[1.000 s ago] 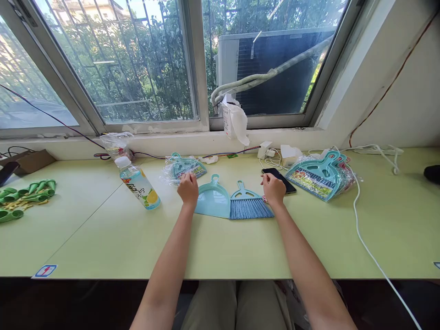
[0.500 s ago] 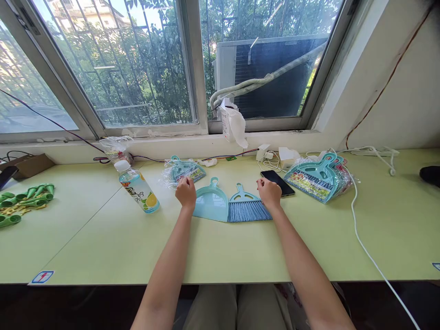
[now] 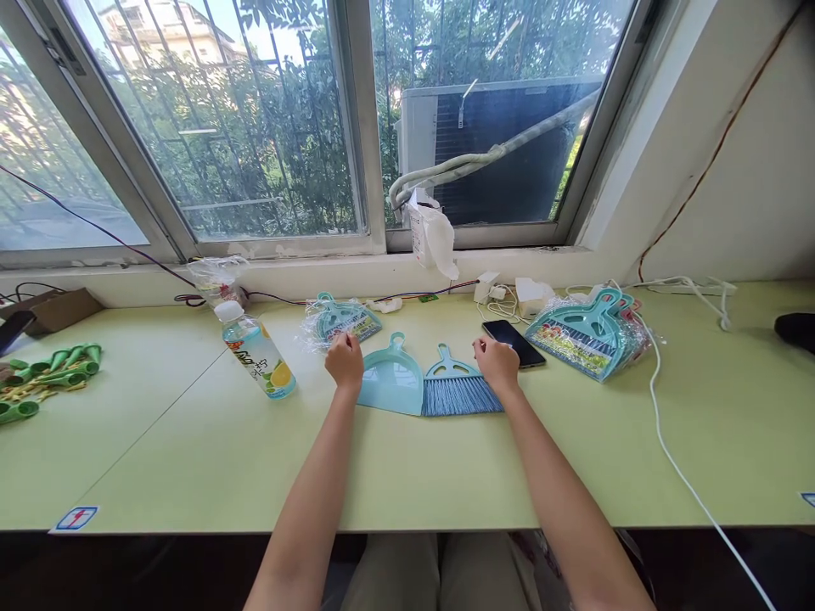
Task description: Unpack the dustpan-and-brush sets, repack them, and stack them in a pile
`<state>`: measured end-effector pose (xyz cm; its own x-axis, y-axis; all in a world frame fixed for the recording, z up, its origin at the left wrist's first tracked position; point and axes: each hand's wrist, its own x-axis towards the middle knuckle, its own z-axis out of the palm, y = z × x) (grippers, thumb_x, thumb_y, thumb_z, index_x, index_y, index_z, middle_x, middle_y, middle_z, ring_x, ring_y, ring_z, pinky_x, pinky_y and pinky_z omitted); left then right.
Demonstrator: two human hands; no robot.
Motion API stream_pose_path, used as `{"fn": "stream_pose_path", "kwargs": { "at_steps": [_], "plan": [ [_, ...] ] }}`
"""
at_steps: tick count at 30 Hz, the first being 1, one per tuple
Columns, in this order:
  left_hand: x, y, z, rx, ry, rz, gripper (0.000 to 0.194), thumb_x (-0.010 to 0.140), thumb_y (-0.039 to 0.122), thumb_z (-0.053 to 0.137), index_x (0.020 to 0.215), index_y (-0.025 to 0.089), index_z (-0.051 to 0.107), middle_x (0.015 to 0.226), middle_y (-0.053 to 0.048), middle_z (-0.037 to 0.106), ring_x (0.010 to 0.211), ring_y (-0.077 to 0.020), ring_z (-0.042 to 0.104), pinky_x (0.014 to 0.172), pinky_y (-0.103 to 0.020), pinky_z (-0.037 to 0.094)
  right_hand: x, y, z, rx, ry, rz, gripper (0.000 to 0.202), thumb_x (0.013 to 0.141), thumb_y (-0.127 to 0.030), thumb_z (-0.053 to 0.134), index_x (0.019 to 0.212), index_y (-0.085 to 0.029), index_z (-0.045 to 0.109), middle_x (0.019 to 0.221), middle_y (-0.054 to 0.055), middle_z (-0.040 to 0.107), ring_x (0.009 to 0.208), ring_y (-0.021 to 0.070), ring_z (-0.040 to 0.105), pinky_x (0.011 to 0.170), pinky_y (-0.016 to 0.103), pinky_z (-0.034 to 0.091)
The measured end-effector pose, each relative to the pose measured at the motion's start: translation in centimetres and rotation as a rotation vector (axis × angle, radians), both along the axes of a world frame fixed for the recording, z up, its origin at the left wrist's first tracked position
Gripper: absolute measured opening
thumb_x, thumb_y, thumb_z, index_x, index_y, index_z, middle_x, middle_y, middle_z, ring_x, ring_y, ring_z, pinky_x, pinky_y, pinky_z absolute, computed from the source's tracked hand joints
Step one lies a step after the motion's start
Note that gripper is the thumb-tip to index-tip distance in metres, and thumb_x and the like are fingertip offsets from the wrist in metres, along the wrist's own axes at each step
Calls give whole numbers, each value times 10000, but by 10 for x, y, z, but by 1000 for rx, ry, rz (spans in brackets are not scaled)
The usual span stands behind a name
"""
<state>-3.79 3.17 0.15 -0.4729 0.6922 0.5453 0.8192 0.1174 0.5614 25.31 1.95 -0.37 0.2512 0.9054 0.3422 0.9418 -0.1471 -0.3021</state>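
Midway along the near edge of the desk (image 3: 439, 479), two bare forearms reach in toward the far edge, each ending in a curled fist. The left hand (image 3: 345, 362) has its fingers folded in toward the palm, a narrow, closed-up shape, and the right hand (image 3: 497, 363) is curled much the same way (whether either palm hides something small, I cannot tell). Between the fists, nearer the far edge than the near one, lie a light-blue dustpan (image 3: 396, 380) and a small brush (image 3: 455, 389) with dark-blue bristles, side by side, their handles toward the far edge. The left wrist overlaps the dustpan's left side, and the right hand and wrist cover the brush's right end; contact is hard to judge in either place. Just beyond the right hand, partly hidden by it, a dark phone (image 3: 514, 342) lies flat. Farther toward the desk's right end sits a stack of wrapped sets (image 3: 582, 333), with a white cable (image 3: 659, 399) running past it and over the near edge. Behind the left hand, close to the far edge, is another wrapped set (image 3: 347, 320), partly covered by the fist. Toward the left end come a capped bottle (image 3: 259, 356), green pieces (image 3: 64, 369) in a loose heap and, at the far edge, a cardboard box (image 3: 60, 311).
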Motion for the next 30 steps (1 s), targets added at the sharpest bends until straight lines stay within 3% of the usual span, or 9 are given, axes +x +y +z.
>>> {"fn": "stream_pose_path", "kwargs": {
  "at_steps": [5,11,16,19,23,27,30],
  "plan": [
    [1,0,0,-17,25,-69,327,929,299,330,808,185,611,870,-79,657,741,-196,589,574,-262,320,-2,0,-3,-17,-25,33,335,896,-323,403,883,-205,717,880,96,697,898,207,589,762,300,355],
    [11,-5,3,95,28,-422,297,953,352,310,1099,187,509,980,-66,617,779,-156,583,682,-257,401,0,3,-9,41,4,107,308,869,-425,463,904,-239,707,1027,82,655,1008,241,509,831,365,331],
    [16,0,-4,34,192,-571,332,919,370,423,1187,195,510,1187,-106,545,1146,-220,475,927,-327,385,2,5,-12,-99,55,228,287,809,-475,553,971,-284,693,1005,41,665,1026,229,523,842,365,318],
    [11,6,-14,-98,287,-574,267,877,308,515,1105,203,608,1203,-112,549,1184,-244,445,980,-349,358,1,4,-13,-174,74,302,257,779,-439,603,977,-301,691,1004,20,674,1015,215,545,828,346,320],
    [2,10,-22,-236,317,-563,236,806,173,589,1021,229,670,1086,-85,628,1087,-238,526,924,-327,395,-1,2,-13,-175,48,301,187,758,-354,640,917,-280,704,1004,23,686,1012,216,562,816,335,326],
    [0,10,-18,-264,244,-471,262,796,138,575,1020,228,676,1062,-85,662,993,-233,598,832,-308,431,-2,5,-13,-142,73,302,139,758,-313,639,863,-247,702,966,28,698,962,203,590,818,328,349],
    [1,9,-12,-261,181,-338,279,824,150,530,1068,218,649,1062,-98,674,965,-243,617,798,-318,435,-1,9,-12,-114,272,388,158,768,-273,606,898,-226,682,905,25,705,840,166,616,765,292,396]
  ]
}}
